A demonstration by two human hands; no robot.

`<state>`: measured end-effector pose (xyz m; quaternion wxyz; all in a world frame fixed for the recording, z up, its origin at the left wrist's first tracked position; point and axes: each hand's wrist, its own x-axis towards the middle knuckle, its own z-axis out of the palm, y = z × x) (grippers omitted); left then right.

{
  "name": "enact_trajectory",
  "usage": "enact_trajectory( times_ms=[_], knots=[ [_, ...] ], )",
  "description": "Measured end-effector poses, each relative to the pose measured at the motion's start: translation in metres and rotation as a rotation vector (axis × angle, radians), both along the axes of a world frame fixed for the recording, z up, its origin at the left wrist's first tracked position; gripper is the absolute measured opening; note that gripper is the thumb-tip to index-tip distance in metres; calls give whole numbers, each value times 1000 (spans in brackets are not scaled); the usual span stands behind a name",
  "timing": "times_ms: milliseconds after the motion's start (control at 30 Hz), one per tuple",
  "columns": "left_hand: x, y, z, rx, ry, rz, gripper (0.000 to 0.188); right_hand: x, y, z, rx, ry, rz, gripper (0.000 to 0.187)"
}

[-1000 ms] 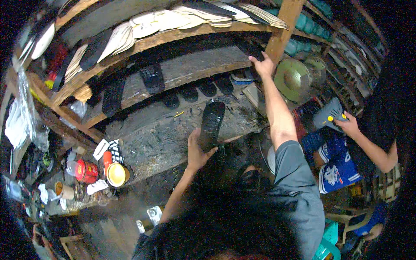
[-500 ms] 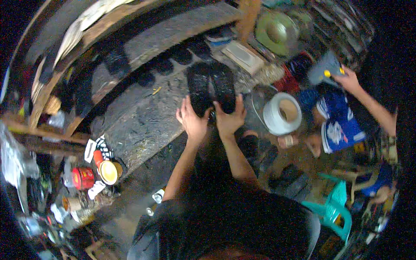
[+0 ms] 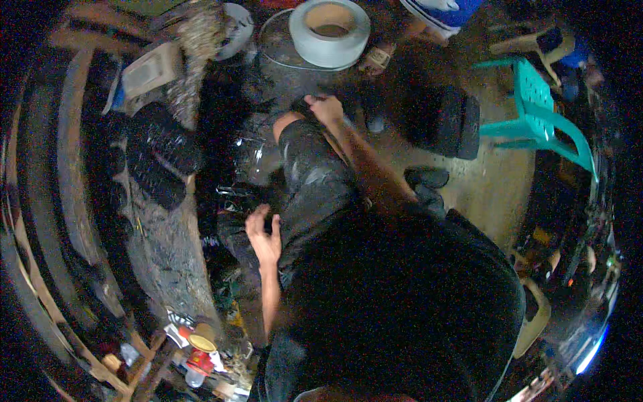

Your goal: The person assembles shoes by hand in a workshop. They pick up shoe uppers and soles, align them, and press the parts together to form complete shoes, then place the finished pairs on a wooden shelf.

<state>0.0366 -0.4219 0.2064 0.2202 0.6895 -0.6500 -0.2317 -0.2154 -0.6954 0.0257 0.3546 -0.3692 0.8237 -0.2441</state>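
My left hand [image 3: 264,236] hovers beside my left thigh with its fingers apart, holding nothing. Farther out, my right hand [image 3: 326,109] is beside my bare knee, its fingers curled inward. Something dark lies against those fingers, but I cannot make out what it is. On the worn bench [image 3: 164,261] at left rests a pair of black shoe-shaped pieces [image 3: 157,157], side by side and apart from both hands. My dark trousers [image 3: 311,164] stretch between the hands.
A large white roll of strap [image 3: 329,40] stands at the far middle. To the right are a teal plastic chair [image 3: 536,114] and a dark stacked block [image 3: 452,124]. A red jar [image 3: 199,362] and a yellow-topped cup [image 3: 202,338] sit at the bench's near end.
My view has turned right. Both hands have left the black pair on the bench; the left is now by my thigh, the right by my knee.
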Motion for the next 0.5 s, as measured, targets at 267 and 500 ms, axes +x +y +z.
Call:
enact_trajectory(
  times_ms=[267,500],
  knots=[
    [4,-6,-3,189,3,135,27,-192,96,-320,380,382,2,84],
    [56,12,12,311,-94,186,17,-224,107,-360,527,578,-33,114]
  ],
)
